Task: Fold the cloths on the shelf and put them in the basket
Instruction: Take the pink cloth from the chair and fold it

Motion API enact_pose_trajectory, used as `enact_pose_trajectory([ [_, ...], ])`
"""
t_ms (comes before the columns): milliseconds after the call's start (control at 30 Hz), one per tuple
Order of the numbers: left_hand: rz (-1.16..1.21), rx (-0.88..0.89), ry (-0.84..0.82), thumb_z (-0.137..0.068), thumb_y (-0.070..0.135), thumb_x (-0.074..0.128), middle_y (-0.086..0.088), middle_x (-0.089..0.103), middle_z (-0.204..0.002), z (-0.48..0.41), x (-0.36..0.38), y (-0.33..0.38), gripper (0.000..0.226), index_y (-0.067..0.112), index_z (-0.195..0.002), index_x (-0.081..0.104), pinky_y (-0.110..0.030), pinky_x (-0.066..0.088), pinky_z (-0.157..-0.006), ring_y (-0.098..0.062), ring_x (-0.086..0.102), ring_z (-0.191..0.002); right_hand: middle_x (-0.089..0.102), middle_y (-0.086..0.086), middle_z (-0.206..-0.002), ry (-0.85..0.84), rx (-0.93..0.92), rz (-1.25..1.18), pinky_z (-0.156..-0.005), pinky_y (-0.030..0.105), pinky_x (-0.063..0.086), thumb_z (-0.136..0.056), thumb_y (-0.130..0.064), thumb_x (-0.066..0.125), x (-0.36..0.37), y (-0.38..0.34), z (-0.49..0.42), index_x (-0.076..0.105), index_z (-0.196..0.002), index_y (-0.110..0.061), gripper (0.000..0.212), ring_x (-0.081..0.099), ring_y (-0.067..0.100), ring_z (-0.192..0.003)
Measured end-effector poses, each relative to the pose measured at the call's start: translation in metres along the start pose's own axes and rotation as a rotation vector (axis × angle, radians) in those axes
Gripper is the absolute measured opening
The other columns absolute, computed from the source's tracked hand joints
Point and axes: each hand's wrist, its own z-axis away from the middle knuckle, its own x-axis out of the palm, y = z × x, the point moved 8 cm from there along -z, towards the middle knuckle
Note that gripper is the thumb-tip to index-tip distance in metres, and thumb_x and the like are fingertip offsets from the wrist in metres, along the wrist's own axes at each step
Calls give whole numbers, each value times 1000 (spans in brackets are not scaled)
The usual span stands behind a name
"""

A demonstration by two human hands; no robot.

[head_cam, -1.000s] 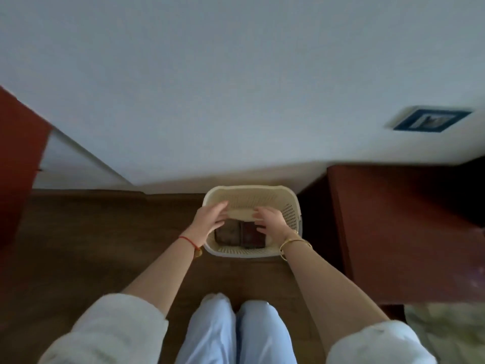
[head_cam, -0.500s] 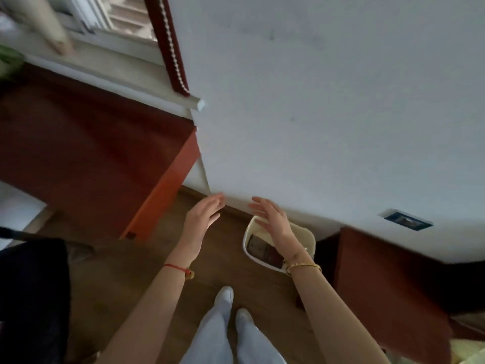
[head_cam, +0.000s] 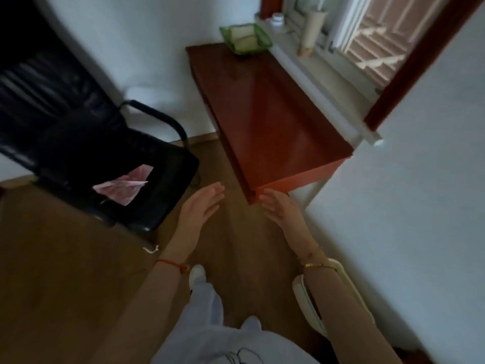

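Red shelf (head_cam: 275, 122) under window; empty hands face it.
Pink cloth (head_cam: 122, 189) lies left on chair (head_cam: 105, 158), nearer open left hand (head_cam: 199, 206); right hand (head_cam: 282, 210) open; basket (head_cam: 304, 292) behind right.

White walls (head_cam: 420, 179), wood floor (head_cam: 65, 271), black chair (head_cam: 78, 143), bright window (head_cam: 367, 35).

Both hands are reaching forward, empty. The left hand (head_cam: 200, 206) is hanging flat, fingers together and stretched ahead, a red cord at the wrist. The right hand (head_cam: 282, 210) is spreading open, palm seemingly turned inward through the blur, bangles circling its wrist. Forearms are running roughly parallel.
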Motion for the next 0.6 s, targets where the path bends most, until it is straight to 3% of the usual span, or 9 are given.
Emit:
enact_pose_trajectory([
  [100,35,70,147,-102,27,43,-1,68,-124,-4,-72,9,29,19,-122,63,-36,47,-102,-16,65,-115,74,1,-106,-86,70,108,-82,25,55,-99,-27,50,71,3,-28,66,-117,-12,28,70,16,-99],
  [200,103,109,278,-104,19,36,-4,65,-123,-12,-139,19,33,9,-128,56,-39,44,-107,-21,62,-116,70,3,-112,-248,74,199,-94,33,52,-101,-28,45,152,10,-56,64,-118,-14,30,65,20,-107],
  [300,180,85,411,-104,12,33,-9,62,-118,-29,-205,33,34,0,-129,52,-42,40,-108,-29,55,-121,69,3,-108,-346,76,231,-90,30,52,-101,-26,44,227,21,-84,64,-113,-16,25,65,21,-105],
  [400,210,98,492,-101,10,41,-4,64,-108,-48,-268,53,21,11,-108,61,-39,44,-103,-28,57,-116,69,5,-108,-417,87,276,-87,29,53,-101,-25,46,295,33,-118,63,-117,-14,27,65,21,-102],
  [500,114,78,510,-98,10,49,-13,64,-121,-79,-331,72,17,14,-106,64,-31,51,-94,-24,63,-110,68,4,-108,-443,97,362,-90,30,52,-100,-26,47,353,39,-153,63,-116,-15,24,64,20,-103],
  [600,-36,29,582,-93,18,61,-8,69,-118,-115,-390,82,20,16,-112,68,-32,52,-95,-21,65,-112,67,4,-109,-447,85,460,-89,28,52,-100,-27,49,397,43,-190,63,-117,-15,26,63,18,-100],
])
